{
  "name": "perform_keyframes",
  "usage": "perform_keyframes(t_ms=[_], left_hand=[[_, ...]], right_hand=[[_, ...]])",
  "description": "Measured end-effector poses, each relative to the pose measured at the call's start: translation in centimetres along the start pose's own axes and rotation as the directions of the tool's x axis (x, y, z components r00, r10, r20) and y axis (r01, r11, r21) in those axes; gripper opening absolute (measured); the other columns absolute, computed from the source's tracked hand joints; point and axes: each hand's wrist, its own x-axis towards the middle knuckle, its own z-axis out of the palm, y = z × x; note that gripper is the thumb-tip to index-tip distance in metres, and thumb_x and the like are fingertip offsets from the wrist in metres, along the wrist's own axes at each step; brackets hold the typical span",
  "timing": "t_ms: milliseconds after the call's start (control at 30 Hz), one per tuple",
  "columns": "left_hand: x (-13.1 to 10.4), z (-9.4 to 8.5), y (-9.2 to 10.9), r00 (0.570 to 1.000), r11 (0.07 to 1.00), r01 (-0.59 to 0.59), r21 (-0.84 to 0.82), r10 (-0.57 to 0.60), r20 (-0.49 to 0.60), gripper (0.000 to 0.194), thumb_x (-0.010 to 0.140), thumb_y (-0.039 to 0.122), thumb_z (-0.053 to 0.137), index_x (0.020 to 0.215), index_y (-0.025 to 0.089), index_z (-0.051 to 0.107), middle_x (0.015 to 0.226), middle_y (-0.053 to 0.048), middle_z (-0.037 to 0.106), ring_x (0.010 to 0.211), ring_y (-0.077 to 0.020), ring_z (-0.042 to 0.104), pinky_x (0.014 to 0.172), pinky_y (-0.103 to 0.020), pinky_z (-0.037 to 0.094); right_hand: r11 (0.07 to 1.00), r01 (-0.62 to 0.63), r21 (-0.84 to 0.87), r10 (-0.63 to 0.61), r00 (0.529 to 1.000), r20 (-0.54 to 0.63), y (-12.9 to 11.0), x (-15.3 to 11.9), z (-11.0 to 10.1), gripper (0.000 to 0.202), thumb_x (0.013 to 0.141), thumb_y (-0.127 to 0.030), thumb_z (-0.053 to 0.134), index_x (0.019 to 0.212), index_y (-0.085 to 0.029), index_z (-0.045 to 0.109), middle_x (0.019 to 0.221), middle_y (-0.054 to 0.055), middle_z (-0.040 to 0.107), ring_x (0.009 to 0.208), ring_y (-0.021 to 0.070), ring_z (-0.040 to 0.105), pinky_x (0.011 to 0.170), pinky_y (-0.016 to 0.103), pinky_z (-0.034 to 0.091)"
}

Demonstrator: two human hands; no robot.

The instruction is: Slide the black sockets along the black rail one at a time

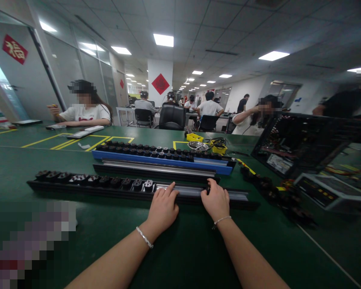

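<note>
A long black rail [87, 192] lies across the green table, its left part filled with a row of several dark and silver round parts [126, 183]. My left hand [164, 204] rests on the rail just right of the last silver part [149, 184], fingers apart. Further right, my right hand [215, 200] has its fingers curled at the rail around a small dark piece [208, 189], mostly hidden by the fingers. Bare metal channel [191, 190] shows between the hands. Behind lie a second black rail with a metal strip [156, 167] and a blue rail [168, 160] beside rows of dark parts.
Dark parts [267, 186] are heaped on the right, near a grey metal box [327, 192] and an open black computer case [307, 140]. Yellow trays [195, 138] and a metal dish [197, 145] stand further back. People sit across the table at left and right.
</note>
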Motion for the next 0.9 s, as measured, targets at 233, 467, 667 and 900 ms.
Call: perform_keyframes(t_ms=[233,467,667,900], left_hand=[[0.08,0.08,-0.03,1.0,1.0,0.011,-0.005,-0.011,0.016,0.041,0.075,0.016,0.049,0.115,0.022,0.056,0.14,-0.005,0.045,0.116,-0.0239,0.049,0.102,-0.043,0.033],[0.02,0.04,-0.12,1.0,1.0,0.004,-0.004,-0.004,0.008,0.04,0.076,0.017,0.049,0.115,0.023,0.056,0.14,-0.005,0.045,0.116,-0.0238,0.048,0.101,-0.043,0.033],[0.03,0.08,-0.17,1.0,1.0,0.0,0.001,0.0,0.009,0.039,0.078,0.018,0.047,0.115,0.022,0.055,0.139,-0.005,0.045,0.116,-0.0236,0.048,0.101,-0.042,0.033],[-0.01,0.07,-0.19,1.0,1.0,-0.005,-0.003,0.005,0.009,0.039,0.077,0.017,0.048,0.115,0.022,0.055,0.14,-0.005,0.045,0.116,-0.0238,0.048,0.101,-0.042,0.033]], right_hand=[[1.0,0.013,-0.006,-0.013,1.0,-0.007,0.37,0.17,0.1,0.045,0.078,-0.019,0.043,0.122,-0.017,0.049,0.115,0.009,0.062,0.107,0.0213,0.054,0.095,0.036,0.032],[1.0,0.026,-0.002,-0.026,0.999,-0.024,0.52,0.22,0.08,0.047,0.078,-0.019,0.041,0.124,-0.015,0.048,0.12,0.01,0.059,0.111,0.0226,0.052,0.094,0.034,0.034],[1.0,-0.002,-0.011,0.002,1.0,-0.017,0.59,0.27,-0.08,0.047,0.078,-0.019,0.04,0.125,-0.015,0.048,0.12,0.01,0.059,0.111,0.0231,0.051,0.095,0.036,0.033],[1.0,-0.018,-0.007,0.018,1.0,0.003,0.76,0.43,-0.54,0.047,0.078,-0.018,0.04,0.125,-0.016,0.048,0.122,0.01,0.058,0.112,0.0233,0.051,0.096,0.036,0.033]])
